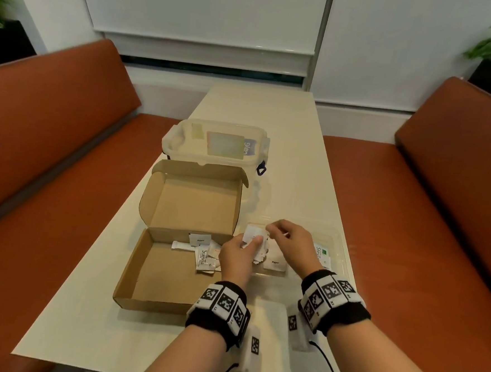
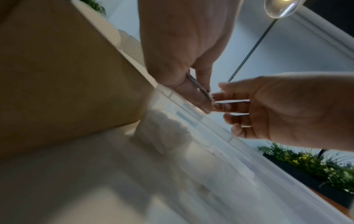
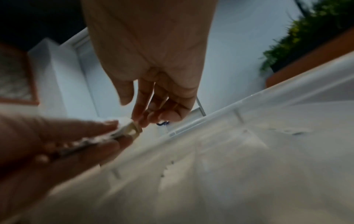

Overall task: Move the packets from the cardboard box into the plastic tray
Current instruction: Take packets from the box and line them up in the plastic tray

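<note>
Packets [image 1: 204, 254] lie heaped at the far right corner of the open cardboard box [image 1: 157, 269], which sits on the pale bench [image 1: 293, 148] with its lid [image 1: 191, 199] standing up at the back; most of the box floor is bare. One packet in the box reads "Stevia", another "Pepper". Just right of the box stands the clear plastic tray [image 1: 340, 250], near the bench's right edge, holding a "Pepper" packet [image 1: 275, 265] and a "Stevia" packet [image 1: 322, 253]. From the head view the left hand [image 1: 237, 259] pinches a small bunch of white packets [image 1: 253, 237] over the tray's left side, and the right hand [image 1: 291, 240] meets it there, fingers curled onto the same bunch. Behind the box stands a lidded plastic tub [image 1: 215, 143] with a label I cannot read. The far half of the bench lies open, with orange seats either side.

From the left wrist view, the left hand [image 2: 178, 50] nips thin packet edges between thumb and finger, touching the right hand's fingertips [image 2: 220, 100]; the box wall [image 2: 63, 84] stands just beside the tray's rim [image 2: 191, 112].

From the right wrist view, blurred, the right hand [image 3: 153, 63] curls its fingers down at the bunch [image 3: 124, 126] held by the left hand [image 3: 47, 144], above the tray's rim [image 3: 239, 104].
</note>
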The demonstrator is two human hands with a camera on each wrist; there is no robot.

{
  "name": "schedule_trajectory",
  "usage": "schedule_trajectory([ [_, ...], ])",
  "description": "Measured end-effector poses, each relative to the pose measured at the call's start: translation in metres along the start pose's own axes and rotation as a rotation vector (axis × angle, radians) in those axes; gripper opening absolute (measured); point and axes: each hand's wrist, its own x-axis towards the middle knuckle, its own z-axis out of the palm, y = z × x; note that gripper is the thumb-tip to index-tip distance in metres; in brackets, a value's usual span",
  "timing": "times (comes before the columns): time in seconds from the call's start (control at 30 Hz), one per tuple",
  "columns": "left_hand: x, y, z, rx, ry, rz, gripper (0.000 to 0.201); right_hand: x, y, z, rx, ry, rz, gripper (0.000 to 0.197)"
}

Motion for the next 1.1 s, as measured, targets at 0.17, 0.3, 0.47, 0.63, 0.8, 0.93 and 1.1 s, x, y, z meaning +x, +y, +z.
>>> schedule_trajectory([
  [0.17,0.002,-0.001,0.001,-0.046,-0.088,-0.024,0.025,-0.001,-0.007,-0.01,0.127,-0.042,0.063,0.005],
  [0.3,0.004,0.0,0.005,-0.145,-0.08,-0.08,0.025,-0.002,-0.002,-0.015,0.146,-0.006,0.11,0.009],
  [0.47,0.009,0.0,0.007,-0.115,-0.039,-0.072,0.02,0.0,0.001,-0.026,0.199,0.031,0.119,0.006],
  [0.63,0.01,0.002,0.008,-0.057,-0.124,-0.039,0.012,0.006,-0.004,-0.036,0.077,-0.136,0.034,0.007],
  [0.8,0.007,0.0,0.007,0.054,-0.162,0.044,0.013,0.011,-0.008,-0.027,0.023,-0.112,0.044,0.008],
  [0.93,0.008,-0.002,0.008,0.061,-0.065,0.055,0.012,0.005,0.0,-0.023,0.04,-0.149,0.145,0.016],
  [1.1,0.01,-0.002,0.011,0.076,-0.051,0.041,0.017,0.0,0.005,-0.039,0.033,-0.119,0.143,0.014],
])
